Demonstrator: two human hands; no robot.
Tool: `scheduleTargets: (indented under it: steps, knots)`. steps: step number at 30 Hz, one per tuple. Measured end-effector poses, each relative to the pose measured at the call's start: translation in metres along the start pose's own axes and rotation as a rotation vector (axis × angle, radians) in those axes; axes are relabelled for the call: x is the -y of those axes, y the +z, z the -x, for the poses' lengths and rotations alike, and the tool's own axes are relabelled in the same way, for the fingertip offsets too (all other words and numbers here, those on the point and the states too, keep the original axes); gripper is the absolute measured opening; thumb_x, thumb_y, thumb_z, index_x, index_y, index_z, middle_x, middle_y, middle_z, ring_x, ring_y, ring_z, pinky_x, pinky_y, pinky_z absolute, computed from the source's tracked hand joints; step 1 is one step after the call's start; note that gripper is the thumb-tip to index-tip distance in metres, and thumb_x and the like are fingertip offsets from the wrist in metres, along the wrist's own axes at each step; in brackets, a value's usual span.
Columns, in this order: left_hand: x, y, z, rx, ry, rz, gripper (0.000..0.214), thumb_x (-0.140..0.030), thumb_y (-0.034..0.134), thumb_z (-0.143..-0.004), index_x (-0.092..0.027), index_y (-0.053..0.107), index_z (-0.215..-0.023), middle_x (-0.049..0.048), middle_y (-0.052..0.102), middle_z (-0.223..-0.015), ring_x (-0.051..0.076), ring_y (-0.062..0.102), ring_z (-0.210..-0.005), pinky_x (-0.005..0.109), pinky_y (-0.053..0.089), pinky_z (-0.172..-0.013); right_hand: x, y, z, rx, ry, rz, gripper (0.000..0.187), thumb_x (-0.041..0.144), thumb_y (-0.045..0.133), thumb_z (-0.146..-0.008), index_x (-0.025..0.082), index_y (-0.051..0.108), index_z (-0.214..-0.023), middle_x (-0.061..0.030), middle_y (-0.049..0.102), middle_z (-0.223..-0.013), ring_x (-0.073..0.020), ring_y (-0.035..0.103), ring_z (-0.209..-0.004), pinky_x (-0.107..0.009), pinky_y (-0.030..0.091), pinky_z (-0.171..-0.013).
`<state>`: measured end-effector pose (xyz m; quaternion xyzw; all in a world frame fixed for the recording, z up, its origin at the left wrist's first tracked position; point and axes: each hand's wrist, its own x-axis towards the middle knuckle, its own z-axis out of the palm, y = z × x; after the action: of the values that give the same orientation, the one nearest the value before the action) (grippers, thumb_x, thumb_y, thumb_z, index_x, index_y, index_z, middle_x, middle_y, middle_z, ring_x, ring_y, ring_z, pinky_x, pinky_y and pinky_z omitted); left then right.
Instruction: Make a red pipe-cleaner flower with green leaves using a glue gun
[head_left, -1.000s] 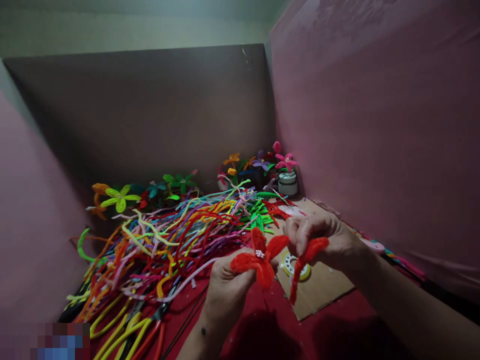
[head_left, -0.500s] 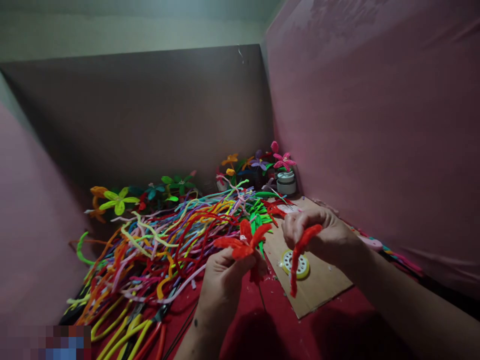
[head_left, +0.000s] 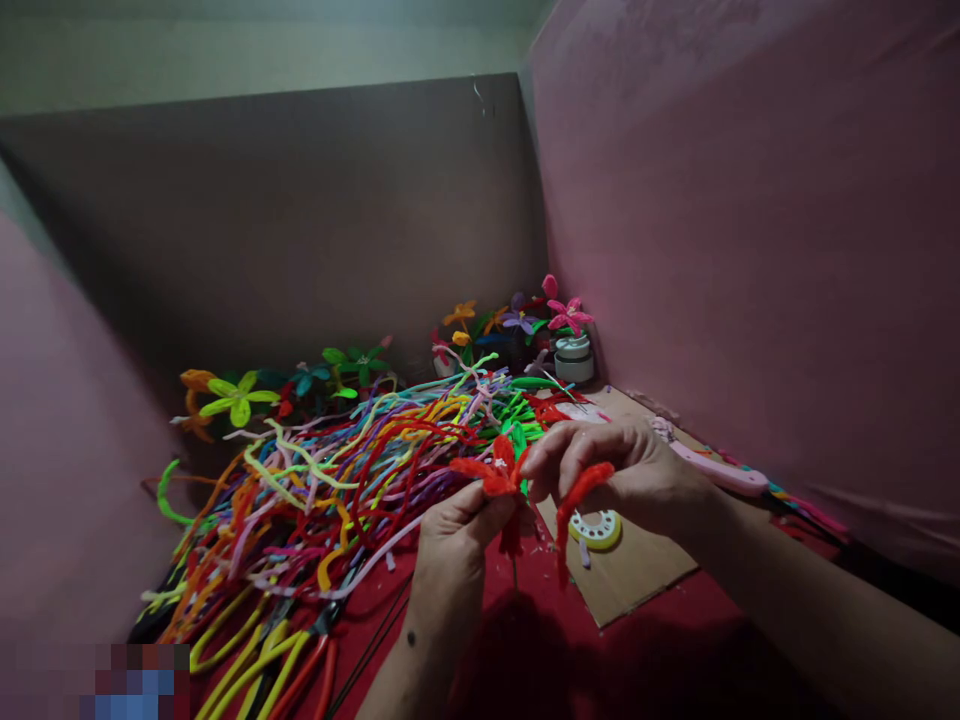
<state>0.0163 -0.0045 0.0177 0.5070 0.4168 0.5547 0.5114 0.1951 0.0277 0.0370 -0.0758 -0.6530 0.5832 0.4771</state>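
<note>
Low in the middle, my left hand (head_left: pixel 454 545) pinches a red pipe-cleaner flower (head_left: pixel 501 478) with a pale centre; its thin stem hangs below. My right hand (head_left: pixel 637 475) has come in from the right, its fingertips at the flower's right petal. A separate fuzzy red pipe-cleaner strip (head_left: pixel 568 530) hangs curved from the right hand, held between the fingers. Under the right hand a yellow-rimmed tape roll (head_left: pixel 600 530) with a white holed core lies on a cardboard sheet (head_left: pixel 637 580).
A heap of coloured pipe cleaners (head_left: pixel 360 450) spreads to the left. Pliers with yellow handles (head_left: pixel 255 670) lie in front of it. Finished flowers (head_left: pixel 238 398) stand along the back. A pink-handled tool (head_left: pixel 731 475) lies at the right beside the pink wall (head_left: pixel 750 250).
My right hand has moved left to the flower, carrying the red strip along. The flower in my left hand has turned and shifted slightly. The pink-handled tool is now more exposed.
</note>
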Motion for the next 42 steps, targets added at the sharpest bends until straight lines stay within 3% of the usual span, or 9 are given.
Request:
scheduleTargets:
  steps: [15, 22, 25, 30, 42]
  knots:
    - [0.007, -0.007, -0.001, 0.103, -0.013, 0.074, 0.019, -0.032, 0.067, -0.071, -0.015, 0.066, -0.064, -0.0008, 0.056, -0.058, 0.009, 0.044, -0.055, 0.022, 0.036, -0.056, -0.002, 0.001, 0.005, -0.004, -0.054, 0.015, 0.006, 0.018, 0.070, -0.072, 0.019, 0.072, -0.077, -0.0064, 0.065, -0.089, -0.0175, 0.061, -0.085, -0.033, 0.051, -0.075]
    - [0.009, -0.007, -0.002, 0.081, -0.020, 0.037, 0.017, -0.028, 0.067, -0.071, -0.014, 0.066, -0.063, 0.0007, 0.061, -0.059, 0.010, 0.047, -0.053, 0.022, 0.038, -0.056, 0.001, 0.011, 0.006, -0.212, 0.023, 0.127, 0.003, 0.018, 0.069, -0.073, 0.017, 0.070, -0.074, -0.0023, 0.062, -0.072, -0.0111, 0.056, -0.067, -0.024, 0.048, -0.062]
    - [0.010, -0.007, -0.002, 0.097, -0.021, 0.016, 0.016, -0.028, 0.066, -0.073, -0.013, 0.067, -0.067, 0.0017, 0.064, -0.063, 0.011, 0.050, -0.057, 0.024, 0.039, -0.060, -0.001, 0.013, 0.003, -0.237, 0.025, 0.142, 0.005, 0.020, 0.070, -0.071, 0.017, 0.071, -0.075, -0.0022, 0.062, -0.073, -0.0110, 0.056, -0.067, -0.023, 0.047, -0.062]
    - [0.007, -0.005, -0.001, 0.147, -0.036, 0.001, 0.017, -0.028, 0.062, -0.077, -0.014, 0.071, -0.078, 0.0033, 0.066, -0.063, 0.014, 0.055, -0.058, 0.025, 0.042, -0.062, -0.013, 0.010, 0.001, -0.274, -0.032, 0.185, 0.004, 0.019, 0.071, -0.071, 0.020, 0.071, -0.075, -0.0008, 0.060, -0.073, -0.0107, 0.053, -0.069, -0.024, 0.044, -0.064]
    - [0.003, 0.000, 0.003, 0.205, -0.058, 0.081, 0.016, -0.025, 0.060, -0.078, -0.012, 0.068, -0.074, 0.0052, 0.067, -0.062, 0.012, 0.055, -0.051, 0.025, 0.042, -0.054, -0.032, 0.012, 0.002, -0.366, -0.218, 0.295, 0.009, 0.018, 0.067, -0.075, 0.025, 0.072, -0.078, 0.0005, 0.053, -0.070, -0.0116, 0.048, -0.067, -0.026, 0.039, -0.061]
